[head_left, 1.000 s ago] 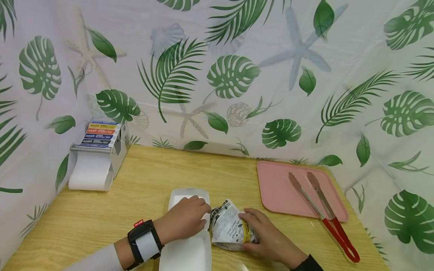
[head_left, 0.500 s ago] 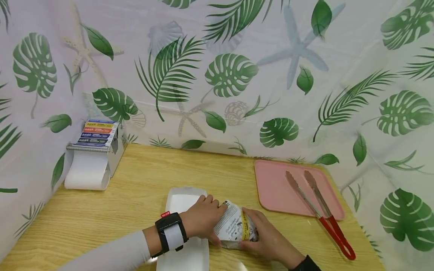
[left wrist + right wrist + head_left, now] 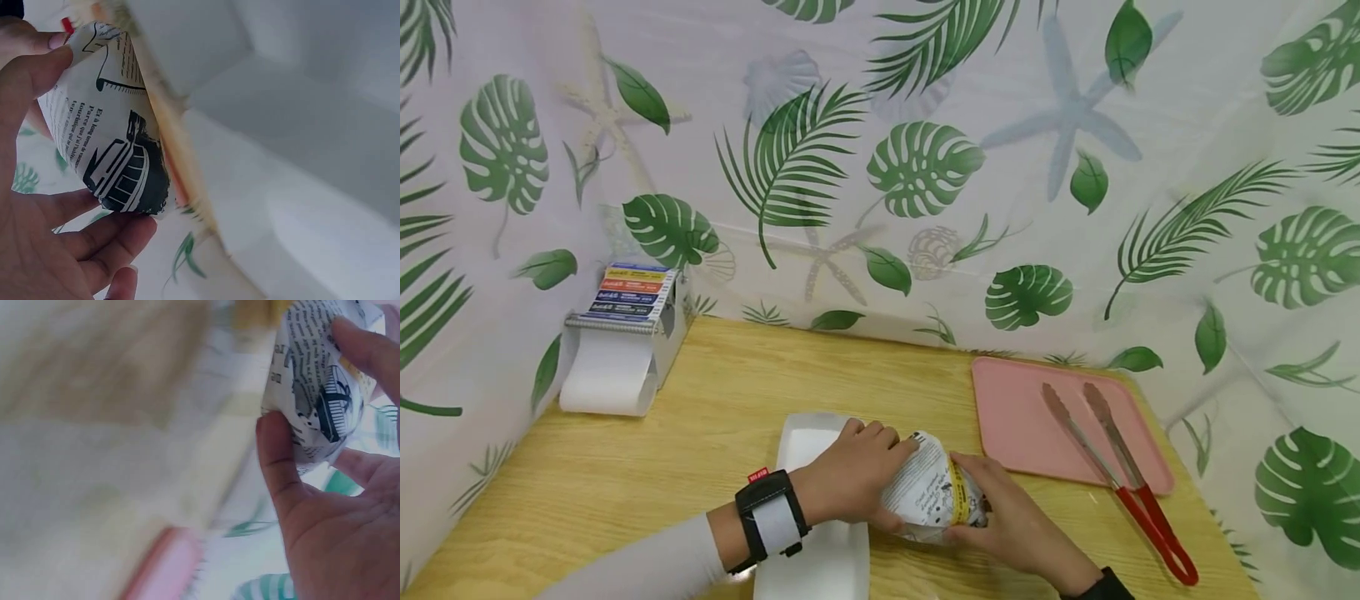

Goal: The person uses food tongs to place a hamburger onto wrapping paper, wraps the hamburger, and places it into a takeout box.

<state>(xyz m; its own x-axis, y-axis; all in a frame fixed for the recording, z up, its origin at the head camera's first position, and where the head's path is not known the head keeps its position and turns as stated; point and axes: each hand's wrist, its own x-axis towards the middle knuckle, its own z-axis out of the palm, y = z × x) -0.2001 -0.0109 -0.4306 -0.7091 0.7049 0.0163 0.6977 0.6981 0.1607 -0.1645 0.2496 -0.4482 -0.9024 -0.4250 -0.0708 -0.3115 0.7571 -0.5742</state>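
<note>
Both hands hold a bundle wrapped in newsprint paper (image 3: 931, 492), with a yellow strip around its right part. My left hand (image 3: 853, 475) grips the left end, its thumb on one side and fingers on the other in the left wrist view. The right end is held between the thumb and fingers of my right hand (image 3: 1011, 521). Folded, crumpled paper (image 3: 319, 381) shows at that end in the right wrist view. Whatever the paper wraps is hidden. Under my left forearm lies a long white tray (image 3: 811, 567), partly covered by the hand.
At the back right lies a pink tray (image 3: 1009, 417). Metal tongs with red handles (image 3: 1148, 529) rest across it, handles past its front edge. A dispenser (image 3: 625, 312) with coloured strips and hanging white paper stands at the back left. A leaf-print sheet (image 3: 925, 275) surrounds the wooden table.
My left hand has moved right from over the white tray and taken hold of the bundle's left end. My right hand keeps its grip. The bundle has shifted slightly.
</note>
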